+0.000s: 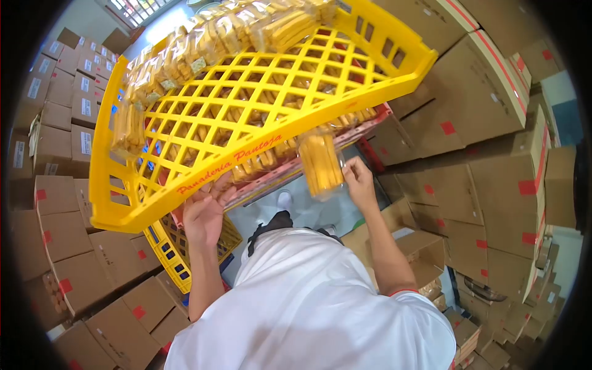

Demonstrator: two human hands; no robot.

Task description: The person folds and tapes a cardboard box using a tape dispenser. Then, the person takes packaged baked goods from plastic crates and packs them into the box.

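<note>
My right hand pinches the edge of a clear plastic bag of breadsticks, which hangs in front of the crate. The yellow plastic crate, with red lettering on its front rim, has a lattice bottom. Several similar bags stand packed along its far side, and another bag is at its left end. Just below the crate's front rim, my left hand is open with the fingers apart, holding nothing that I can see. Under the yellow crate, a red crate holds more bagged breadsticks, partly hidden by the lattice.
Stacked cardboard boxes line the left and the right. Another yellow crate stands lower at the left. An open cardboard box is near my right elbow. The grey floor shows around my feet.
</note>
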